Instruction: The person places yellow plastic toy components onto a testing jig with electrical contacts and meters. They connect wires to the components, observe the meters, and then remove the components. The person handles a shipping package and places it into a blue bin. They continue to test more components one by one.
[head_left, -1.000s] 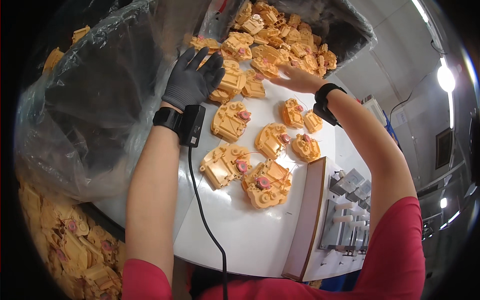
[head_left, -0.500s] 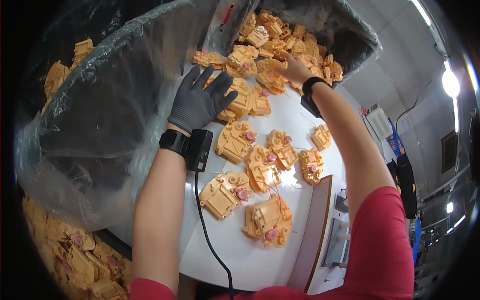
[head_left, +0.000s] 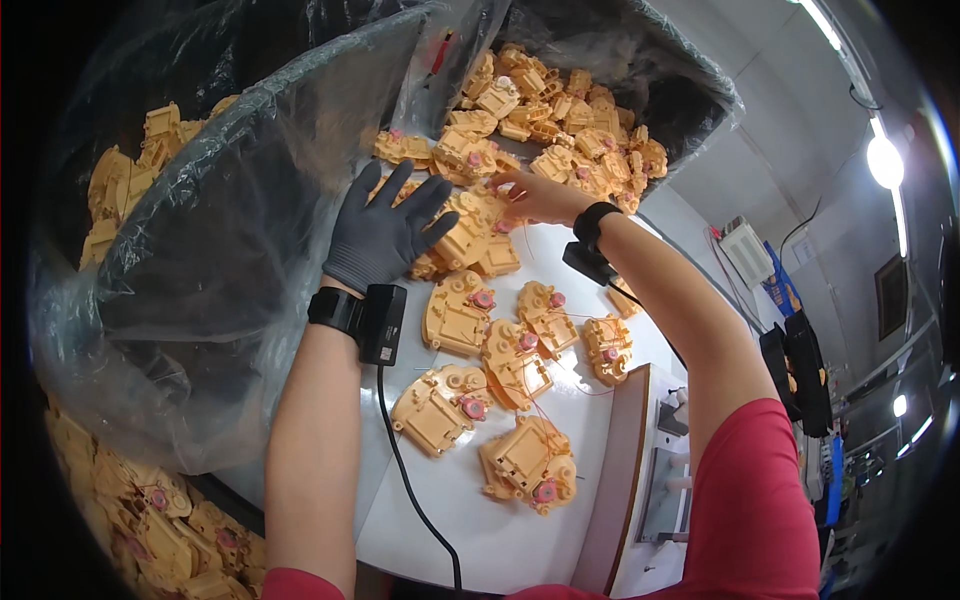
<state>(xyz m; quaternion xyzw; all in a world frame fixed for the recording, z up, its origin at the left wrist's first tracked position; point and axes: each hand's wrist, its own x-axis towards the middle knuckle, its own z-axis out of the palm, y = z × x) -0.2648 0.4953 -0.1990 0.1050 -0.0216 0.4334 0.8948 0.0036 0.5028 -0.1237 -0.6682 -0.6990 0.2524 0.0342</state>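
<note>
My left hand (head_left: 382, 232), in a dark grey glove, is open with fingers spread. It rests at the left side of a cluster of yellow-orange plastic housings (head_left: 465, 237) on the white table. My right hand (head_left: 545, 199) is bare, its fingers curled round the edge of a plastic housing (head_left: 488, 202) at the right of that cluster. The fingertips are partly lost among the parts. Nearer me lie several similar housings, such as one (head_left: 455, 312) with a round pink piece and another (head_left: 530, 465) with thin red wires. Both wrists wear black straps with small boxes.
A bin lined with clear plastic (head_left: 690, 75) holds a heap of housings at the far end. Another plastic-lined container (head_left: 200, 330) stands at left. More housings (head_left: 170, 530) lie at lower left. A brown-edged board (head_left: 628, 480) borders the table's right; a black cable (head_left: 405, 450) trails from my left wrist.
My right hand has come back from the heap toward my left hand, beside the cluster. My left hand stays spread by the housings. The whole view has shifted slightly.
</note>
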